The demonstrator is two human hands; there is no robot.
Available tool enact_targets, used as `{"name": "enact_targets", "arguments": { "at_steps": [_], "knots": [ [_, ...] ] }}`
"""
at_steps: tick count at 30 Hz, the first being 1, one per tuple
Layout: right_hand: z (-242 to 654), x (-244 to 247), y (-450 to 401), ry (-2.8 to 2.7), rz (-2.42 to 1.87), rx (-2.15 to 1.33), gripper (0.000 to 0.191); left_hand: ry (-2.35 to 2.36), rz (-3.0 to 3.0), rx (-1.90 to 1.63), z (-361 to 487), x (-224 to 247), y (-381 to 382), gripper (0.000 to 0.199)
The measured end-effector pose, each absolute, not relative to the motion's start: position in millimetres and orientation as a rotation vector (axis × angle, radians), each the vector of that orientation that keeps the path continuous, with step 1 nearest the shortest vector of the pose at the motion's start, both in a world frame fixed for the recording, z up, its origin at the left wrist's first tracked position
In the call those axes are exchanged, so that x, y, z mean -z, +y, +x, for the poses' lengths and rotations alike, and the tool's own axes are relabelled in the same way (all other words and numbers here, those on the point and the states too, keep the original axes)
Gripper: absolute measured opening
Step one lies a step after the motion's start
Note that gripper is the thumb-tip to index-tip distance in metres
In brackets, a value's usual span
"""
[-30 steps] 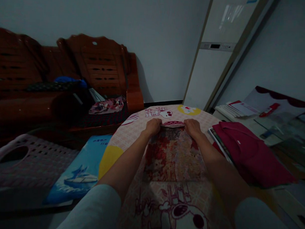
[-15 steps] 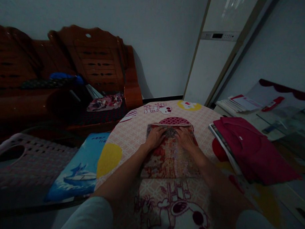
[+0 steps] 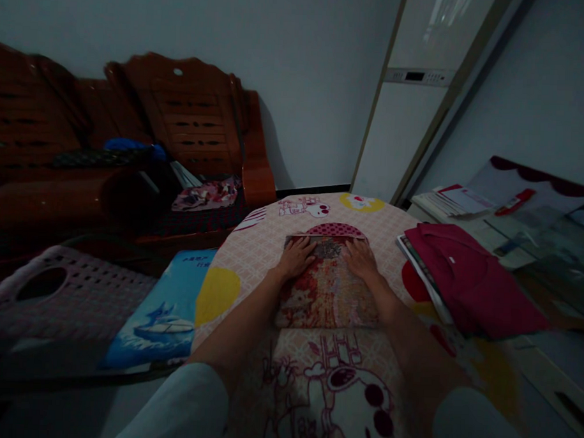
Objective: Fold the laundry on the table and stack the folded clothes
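A flat rectangular piece with a mottled red, brown and beige pattern (image 3: pixel 325 297) lies on the round table in front of me. It looks like folded cloth, though the dim light leaves its exact kind unclear. My left hand (image 3: pixel 296 257) rests flat on its far left part with the fingers spread. On the far right part, my right hand (image 3: pixel 361 258) lies palm down, its fingers stretched toward the far edge. Neither hand grips anything. The patterned tablecloth (image 3: pixel 267 244) shows all around the piece.
To the right, a dark pink folded garment (image 3: pixel 467 276) lies over some books or papers. On the left are a blue printed bag (image 3: pixel 161 316) and a pink woven basket (image 3: pixel 69 294). Behind stands a wooden bench (image 3: pixel 194 120); papers (image 3: pixel 458 200) lie on a side surface.
Both hands have flattened and their fingers have spread a little on the patterned piece, which stays in about the same place. The camera view has shifted slightly.
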State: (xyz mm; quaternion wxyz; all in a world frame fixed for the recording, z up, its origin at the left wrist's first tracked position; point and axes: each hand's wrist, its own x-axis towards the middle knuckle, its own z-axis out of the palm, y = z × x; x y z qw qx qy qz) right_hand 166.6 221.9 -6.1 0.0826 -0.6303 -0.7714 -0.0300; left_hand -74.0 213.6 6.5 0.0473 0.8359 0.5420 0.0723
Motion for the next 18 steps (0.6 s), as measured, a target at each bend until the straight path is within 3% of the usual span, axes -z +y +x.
{"name": "enact_targets", "arguments": {
  "at_steps": [10, 18],
  "knots": [
    [190.9, 29.2, 125.4, -2.322, -1.682, 0.118, 0.054, 1.699, 2.467, -0.394, -92.7, 9.7, 116.7, 0.057],
    [201.3, 28.4, 112.3, -2.294, -1.695, 0.193, 0.05, 1.773, 2.516, -0.342, -92.1, 6.0, 111.1, 0.053]
  ]
}}
